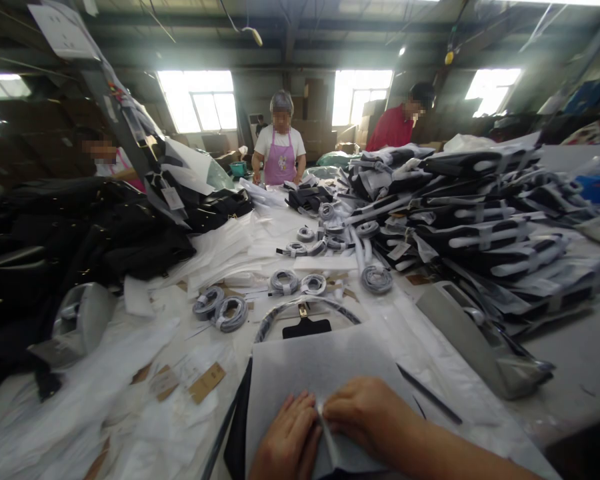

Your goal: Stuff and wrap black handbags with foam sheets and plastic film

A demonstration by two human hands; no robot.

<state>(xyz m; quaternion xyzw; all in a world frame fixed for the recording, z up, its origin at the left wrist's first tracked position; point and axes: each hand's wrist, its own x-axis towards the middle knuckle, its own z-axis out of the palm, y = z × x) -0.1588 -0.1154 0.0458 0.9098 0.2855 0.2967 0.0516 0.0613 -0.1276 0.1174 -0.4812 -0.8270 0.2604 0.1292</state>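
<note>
A translucent white sheet (325,360) lies over a black bag (237,433) at the table's near edge. Beyond its top edge rise the bag's wrapped handle (275,311) and a black tab with a gold clasp (307,327). My left hand (289,437) lies flat on the sheet, fingers stretched forward and nothing gripped. Beside it, my right hand (367,413) has its fingers closed in a pinch on a raised crease of the sheet. The crease runs toward me between both hands; its lower end leaves the view.
Coiled grey straps (231,313) lie beyond the bag. Tape dispensers (480,340) stand at both sides. Stacked wrapped bags (500,227) rise on the right, black bags (80,233) on the left. Brown tags (207,382) lie at left. A person in a pink apron (281,160) stands across the table.
</note>
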